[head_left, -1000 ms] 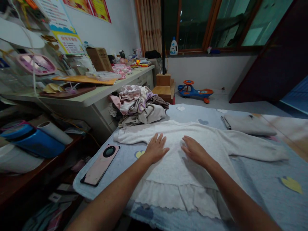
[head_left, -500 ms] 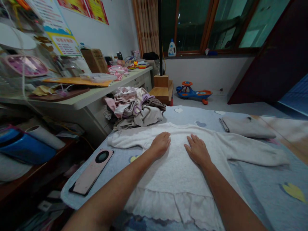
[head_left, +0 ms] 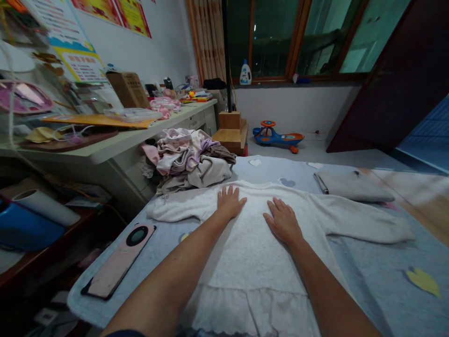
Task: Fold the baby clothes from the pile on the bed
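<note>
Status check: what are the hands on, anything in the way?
Left hand and right hand flat on white ruffled dress. Pink-cased phone beside it, clothes pile at its collar.

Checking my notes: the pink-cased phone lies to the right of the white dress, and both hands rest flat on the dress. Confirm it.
Wrong on one point: the head view shows the pink-cased phone lying to the left of the white dress, not the right. The left hand and the right hand do both rest flat on the dress.
</note>
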`<state>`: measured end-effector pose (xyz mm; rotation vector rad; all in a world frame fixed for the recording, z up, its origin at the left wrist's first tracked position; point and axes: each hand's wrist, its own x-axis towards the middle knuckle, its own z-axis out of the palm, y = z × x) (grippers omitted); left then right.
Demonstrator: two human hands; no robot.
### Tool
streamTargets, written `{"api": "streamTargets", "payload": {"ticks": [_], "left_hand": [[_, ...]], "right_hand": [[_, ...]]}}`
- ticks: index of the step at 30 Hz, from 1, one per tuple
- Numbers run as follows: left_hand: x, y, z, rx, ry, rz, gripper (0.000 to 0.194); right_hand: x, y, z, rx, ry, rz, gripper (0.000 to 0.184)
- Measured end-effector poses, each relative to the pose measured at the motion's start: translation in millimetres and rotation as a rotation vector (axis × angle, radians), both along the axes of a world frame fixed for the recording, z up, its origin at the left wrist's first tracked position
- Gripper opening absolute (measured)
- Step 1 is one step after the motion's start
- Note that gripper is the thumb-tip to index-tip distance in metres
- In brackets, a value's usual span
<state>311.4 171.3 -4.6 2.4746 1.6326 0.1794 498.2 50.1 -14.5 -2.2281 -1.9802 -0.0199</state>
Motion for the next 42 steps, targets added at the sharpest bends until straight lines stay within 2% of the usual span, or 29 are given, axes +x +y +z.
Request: {"api": "streamTargets", "payload": {"ticks": [3, 6, 10, 13, 17, 20, 25, 30, 32, 34, 38, 42], "left_hand": [[11.3, 1.9, -2.9, 0.005, -0.015, -0.076, 0.067], [10.4, 9.4, -6.9, 0.03, -0.007, -0.155, 0.065], [2.2, 24.1, -7.5, 0.034, 0.014, -0.124, 0.068], [2.4, 28.0, -3.8, -0.025, 0.055, -0.084, 0.069], [6.6, 19.8, -2.5, -0.039, 0.07, -0.102, 0.071], [6.1, 11.7, -7.3, 0.015, 0.059, -0.148, 0.073], [4.2, 5.2, -13.8, 0.087, 0.055, -0.125, 0.073], [5.2, 3.0, -13.7, 0.102, 0.053, -0.117, 0.072], [5.2, 2.7, -14.2, 0.115, 0.051, -0.119, 0.072], [5.1, 2.4, -14.9, 0.13, 0.049, -0.118, 0.073], [5.4, 2.0, -15.5, 0.145, 0.052, -0.118, 0.073], [5.9, 2.2, -15.4, 0.139, 0.062, -0.118, 0.073]], "right_hand": [[0.1, -0.5, 1.2, -0.006, 0.01, 0.008, 0.055], [0.2, -1.2, 1.5, -0.005, 0.02, 0.004, 0.055], [0.4, -1.3, 0.7, 0.006, 0.024, 0.008, 0.055], [0.8, -0.8, 0.2, 0.006, 0.03, 0.007, 0.055], [1.6, 0.0, 0.2, 0.006, 0.03, 0.008, 0.055], [1.5, 0.1, -0.5, 0.002, 0.027, 0.002, 0.055], [-1.6, -0.3, 0.1, -0.046, 0.025, -0.001, 0.056], [-0.5, 7.8, 13.6, -0.204, 0.089, -0.019, 0.055], [1.5, 14.5, 20.6, -0.252, 0.136, 0.02, 0.054], [3.7, 22.0, 24.3, -0.236, 0.154, 0.084, 0.054], [14.2, 37.8, 17.3, -0.156, 0.088, 0.167, 0.055], [39.0, 53.3, 2.4, -0.103, -0.005, 0.091, 0.059]]}}
